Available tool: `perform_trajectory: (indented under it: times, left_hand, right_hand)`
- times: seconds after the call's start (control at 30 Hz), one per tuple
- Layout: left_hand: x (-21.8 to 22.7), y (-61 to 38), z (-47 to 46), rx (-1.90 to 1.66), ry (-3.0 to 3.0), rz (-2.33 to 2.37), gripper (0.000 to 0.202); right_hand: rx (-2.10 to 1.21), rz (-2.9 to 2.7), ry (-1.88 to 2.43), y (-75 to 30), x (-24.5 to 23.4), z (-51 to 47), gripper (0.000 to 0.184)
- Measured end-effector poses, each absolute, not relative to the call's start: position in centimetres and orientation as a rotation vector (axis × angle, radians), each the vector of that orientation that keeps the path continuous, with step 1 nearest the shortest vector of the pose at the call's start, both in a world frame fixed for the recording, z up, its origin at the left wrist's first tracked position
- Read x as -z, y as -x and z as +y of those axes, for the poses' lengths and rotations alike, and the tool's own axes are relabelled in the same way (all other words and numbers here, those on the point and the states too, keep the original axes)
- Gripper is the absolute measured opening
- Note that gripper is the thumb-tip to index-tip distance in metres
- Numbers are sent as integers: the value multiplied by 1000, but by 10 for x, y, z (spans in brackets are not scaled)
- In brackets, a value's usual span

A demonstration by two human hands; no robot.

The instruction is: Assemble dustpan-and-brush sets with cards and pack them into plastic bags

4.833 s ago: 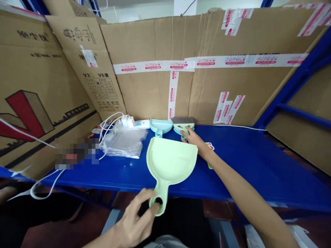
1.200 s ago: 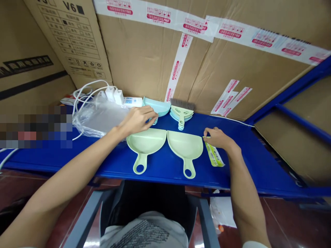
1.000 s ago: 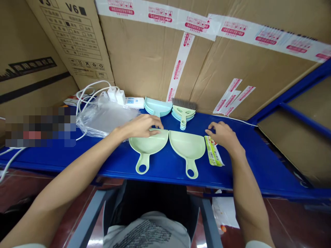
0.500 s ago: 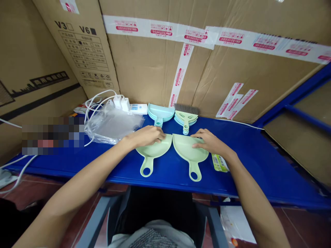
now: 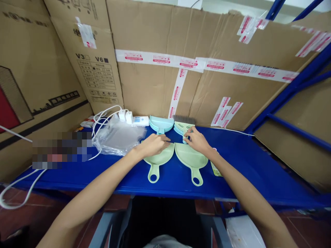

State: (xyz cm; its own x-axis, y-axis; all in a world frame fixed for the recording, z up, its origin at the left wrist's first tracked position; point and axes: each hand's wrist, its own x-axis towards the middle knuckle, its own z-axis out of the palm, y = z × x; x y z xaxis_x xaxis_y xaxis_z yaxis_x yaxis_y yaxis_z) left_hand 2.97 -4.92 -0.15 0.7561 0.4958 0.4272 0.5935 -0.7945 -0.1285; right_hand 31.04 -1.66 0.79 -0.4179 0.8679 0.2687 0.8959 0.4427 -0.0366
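Two pale green dustpans, a left one [image 5: 160,158] and a right one [image 5: 191,159], lie side by side with their handles toward me. My left hand [image 5: 154,144] is over the far edge of the left dustpan, fingers stretched out and holding nothing; whether they touch it is unclear. Reaching past the right dustpan, my right hand [image 5: 195,139] has its thumb and fingers closed round the handle of a green hand brush [image 5: 183,127]. Dark bristles point away from me. The brush lies on a stack of blue brush heads [image 5: 178,130], partly hidden by my hand.
Stacked light blue dustpans [image 5: 161,124] stand at the back, beside a white power strip [image 5: 141,121] with plugs and cables. Clear plastic bags [image 5: 121,136] lie left. A yellow-green packet [image 5: 216,168] is partly under my right forearm. Cardboard walls [image 5: 147,89] bound the blue table [image 5: 248,162].
My right hand has left the right dustpan and moved forward to the brush handle. My left hand stays by the left dustpan, its fingers straighter. The camera view has tilted up.
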Motion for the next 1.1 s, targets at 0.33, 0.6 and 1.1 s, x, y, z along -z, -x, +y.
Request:
perform_trajectory:
  times: [0.33,0.6,1.1]
  left_hand:
    - [-19,10,-30,960,2082,-919,25]
    - [-21,37,-18,1250,1777,-1113,20]
    - [-19,30,-23,1183,1874,-1159,22]
  right_hand:
    - [238,-2071,1213,-313,-59,-3,22]
    - [476,-2009,863,-257,-60,-126,13]
    - [462,-2223,773,-233,-7,-179,16]
